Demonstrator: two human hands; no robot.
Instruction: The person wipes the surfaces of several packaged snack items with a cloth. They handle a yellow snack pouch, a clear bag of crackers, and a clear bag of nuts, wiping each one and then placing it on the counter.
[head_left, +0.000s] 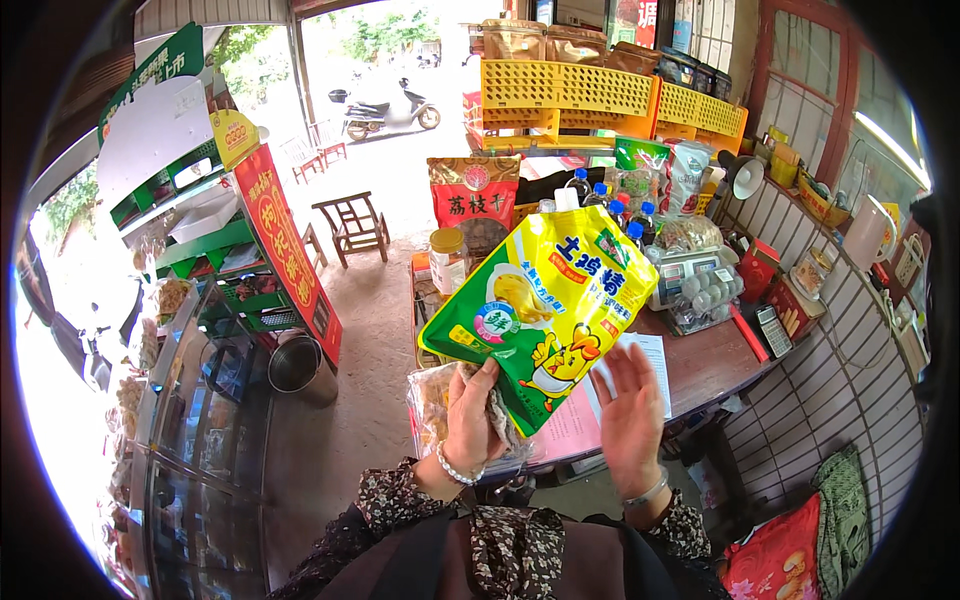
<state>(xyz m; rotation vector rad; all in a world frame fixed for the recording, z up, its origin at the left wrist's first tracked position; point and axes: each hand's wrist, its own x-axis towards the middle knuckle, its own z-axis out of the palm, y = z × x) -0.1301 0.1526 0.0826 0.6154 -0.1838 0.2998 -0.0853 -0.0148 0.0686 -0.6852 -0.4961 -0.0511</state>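
A yellow and green pouch of chicken seasoning (480, 300) is tilted over the near side of the desk. My left hand (474, 412) grips its lower left edge, the thumb lying on the printed front. Something greyish and crumpled (501, 420), perhaps a cloth, shows between that palm and the pouch. My right hand (631, 420) is beside the pouch's lower right edge, palm turned up and fingers apart; the fingertips are close to the pouch, and I cannot tell whether they touch it. A clear bag of dried food (431, 405) lies left of my left hand.
On the brown desk (697, 367) are papers, a weighing scale (682, 276), an egg carton (705, 292), a calculator (773, 330), blue-capped bottles (596, 196), a jar (448, 261) and a red bag (475, 195). Yellow crates (566, 86) stand behind. A glass case (202, 420) and bin (303, 367) are left.
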